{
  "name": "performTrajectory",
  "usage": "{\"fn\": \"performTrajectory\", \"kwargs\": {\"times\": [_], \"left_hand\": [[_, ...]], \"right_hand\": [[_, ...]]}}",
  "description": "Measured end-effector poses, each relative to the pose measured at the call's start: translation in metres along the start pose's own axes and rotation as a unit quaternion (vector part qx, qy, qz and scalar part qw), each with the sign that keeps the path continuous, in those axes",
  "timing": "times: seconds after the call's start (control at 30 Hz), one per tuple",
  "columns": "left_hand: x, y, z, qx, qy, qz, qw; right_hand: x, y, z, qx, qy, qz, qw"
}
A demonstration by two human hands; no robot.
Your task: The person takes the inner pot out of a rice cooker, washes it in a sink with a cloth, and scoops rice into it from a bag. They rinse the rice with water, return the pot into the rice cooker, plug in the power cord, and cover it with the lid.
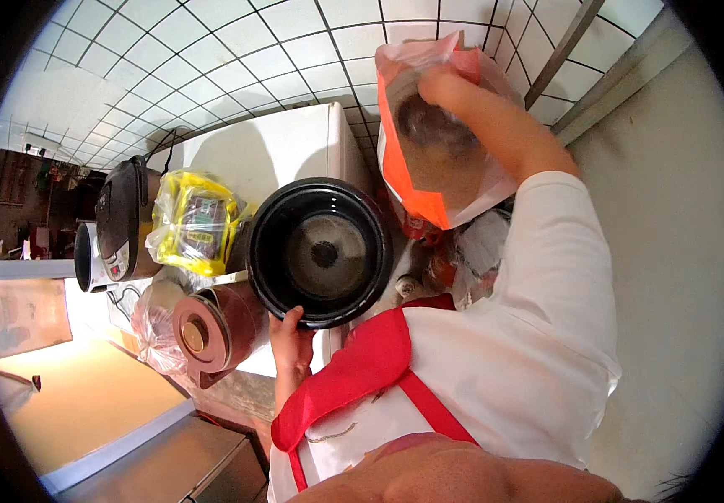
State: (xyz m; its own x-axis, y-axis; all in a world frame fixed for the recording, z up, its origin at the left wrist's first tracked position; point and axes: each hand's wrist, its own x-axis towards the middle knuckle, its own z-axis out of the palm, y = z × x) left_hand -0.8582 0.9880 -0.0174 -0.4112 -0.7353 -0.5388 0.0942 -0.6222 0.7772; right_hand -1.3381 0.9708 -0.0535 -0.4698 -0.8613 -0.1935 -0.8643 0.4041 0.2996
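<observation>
My left hand [291, 342] grips the near rim of a black rice cooker inner pot [368, 251], thumb over the lip. The pot is tilted towards me, and its inside shows a dark round patch at the centre of the bottom. At the upper right, my right hand [440, 87] reaches into the mouth of a tall orange and white plastic bag [393, 165]. Its fingers are blurred and partly hidden, so their hold cannot be told. Below that hand, a dark, shiny rounded thing [421, 119] shows inside the bag above brownish contents [443, 166].
A white appliance top [230, 141] carries a dark rice cooker [121, 217], a yellow package in clear plastic [201, 223] and a pink lidded jug [201, 333]. Bagged items [481, 245] crowd beneath the orange bag. White tiled wall [242, 38] rises behind.
</observation>
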Motion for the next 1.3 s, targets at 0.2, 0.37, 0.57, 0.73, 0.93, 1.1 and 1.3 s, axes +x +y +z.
{"fn": "performTrajectory", "kwargs": {"times": [0.2,0.37,0.57,0.73,0.93,1.1,1.3], "left_hand": [[0.007,-0.003,-0.002,-0.030,-0.011,0.000,0.999],[0.015,-0.010,-0.003,-0.053,-0.011,-0.008,0.999],[0.015,-0.011,-0.001,-0.064,-0.009,-0.009,0.998],[0.011,-0.009,0.008,-0.074,-0.004,-0.011,0.997],[0.017,-0.012,0.009,-0.063,-0.003,-0.008,0.998],[0.016,-0.012,0.007,-0.069,-0.009,-0.017,0.997],[0.020,-0.015,-0.007,-0.058,-0.024,-0.030,0.998]], "right_hand": [[-0.029,-0.011,0.037,-0.036,0.014,-0.031,0.999],[-0.024,0.011,0.155,0.389,-0.023,0.298,0.872],[-0.056,0.002,0.133,0.487,0.047,0.270,0.829],[-0.065,-0.001,0.113,0.686,-0.156,0.293,0.647],[-0.076,-0.013,0.097,0.765,-0.198,0.293,0.538],[-0.070,-0.018,0.117,0.779,-0.223,0.333,0.482],[-0.078,-0.027,0.113,0.853,-0.220,0.293,0.373]]}}
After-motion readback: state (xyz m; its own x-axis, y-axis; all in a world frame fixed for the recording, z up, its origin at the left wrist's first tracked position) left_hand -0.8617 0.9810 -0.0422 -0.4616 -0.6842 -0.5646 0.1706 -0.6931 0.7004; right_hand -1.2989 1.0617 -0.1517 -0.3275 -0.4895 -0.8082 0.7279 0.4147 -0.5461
